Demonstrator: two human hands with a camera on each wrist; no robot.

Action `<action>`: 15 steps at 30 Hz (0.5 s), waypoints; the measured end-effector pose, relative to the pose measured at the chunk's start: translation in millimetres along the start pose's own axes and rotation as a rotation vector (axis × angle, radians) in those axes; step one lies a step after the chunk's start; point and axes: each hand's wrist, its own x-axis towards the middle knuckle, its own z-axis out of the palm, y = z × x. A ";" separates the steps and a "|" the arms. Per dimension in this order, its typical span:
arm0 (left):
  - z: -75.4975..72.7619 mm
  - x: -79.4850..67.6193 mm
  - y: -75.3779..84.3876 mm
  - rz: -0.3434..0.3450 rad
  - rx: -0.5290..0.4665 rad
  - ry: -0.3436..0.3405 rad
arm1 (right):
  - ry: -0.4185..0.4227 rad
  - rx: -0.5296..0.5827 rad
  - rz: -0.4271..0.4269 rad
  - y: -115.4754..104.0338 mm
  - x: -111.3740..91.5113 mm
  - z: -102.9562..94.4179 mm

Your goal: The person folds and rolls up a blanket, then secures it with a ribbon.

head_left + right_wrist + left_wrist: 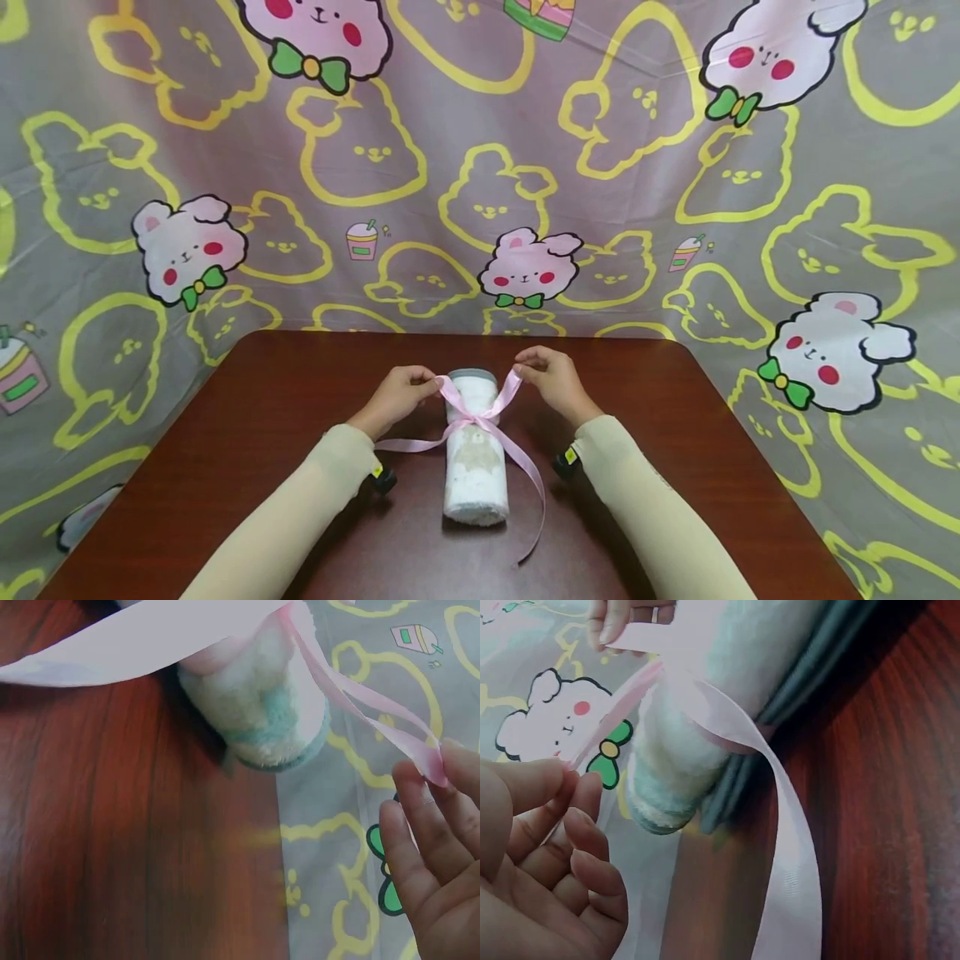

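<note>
A rolled white towel with a beige bear on it lies lengthwise on the table, a pink ribbon tied around its middle. My left hand pinches one ribbon loop between thumb and forefinger, up and left of the knot. Opposite it, my right hand pinches the other loop, drawn out to the upper right. In the left wrist view, the ribbon runs from the left fingertips to the towel. Two loose tails hang from the knot, the right tail curving down to the tabletop.
The brown wooden table extends around the towel on all sides. Behind and beside it hangs a grey curtain printed with yellow outlines and white bunnies. A black wrist device shows under the left sleeve.
</note>
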 end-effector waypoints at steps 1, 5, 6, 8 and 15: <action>1.7 2.5 -1.4 0.011 0.000 0.001 | 0.007 0.007 0.000 0.3 1.8 1.6; 6.5 9.3 -6.3 0.015 -0.015 0.003 | 0.047 0.059 0.006 2.5 7.5 7.9; 7.2 10.3 -7.9 0.005 -0.021 0.001 | 0.054 0.071 0.012 3.5 8.6 9.4; 8.3 11.4 -10.4 -0.021 -0.033 -0.003 | 0.064 0.072 0.025 5.9 10.1 12.0; 13.2 8.3 -17.4 -0.073 -0.089 -0.048 | 0.048 0.020 0.097 16.0 8.5 16.8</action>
